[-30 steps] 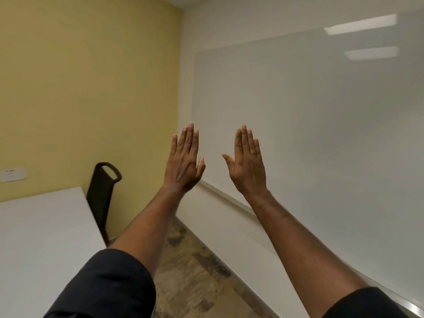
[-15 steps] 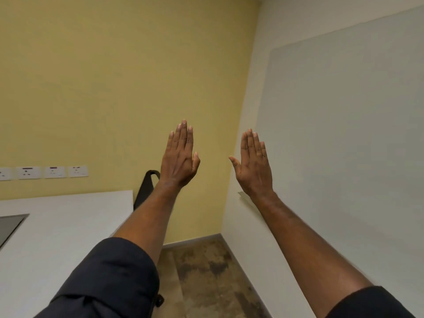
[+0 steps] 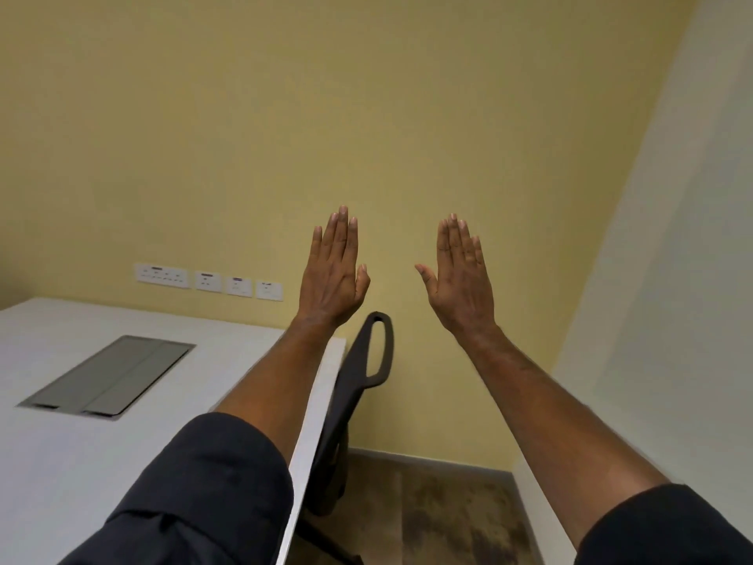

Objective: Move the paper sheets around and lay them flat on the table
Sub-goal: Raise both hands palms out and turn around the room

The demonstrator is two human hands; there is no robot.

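Small room, yellow wall ahead with a row of wall sockets, a paler wall on the right, brown floor below. A white table fills the lower left, with a grey cable hatch set flush in its top; a dark chair stands just beside the table's right edge. Both arms are raised straight out in front – left hand and right hand side by side but apart, backs to the camera, fingers straight and together, thumbs pointing inward, palms facing the yellow wall. Both hands are spread flat and hold nothing. Dark sleeves are pushed up to the elbows. No paper sheets in view – not on the visible part of the table, not in either hand; where they lie cannot be told from here. Judgement: this looks like a hands-up pose before any real work, so the task reads as not yet started – no sheet moved or laid. Next move probably calls for dropping the arms and turning the head down and left toward the table to find the sheets, then reaching for one with a flat, light grip so it does not crease.
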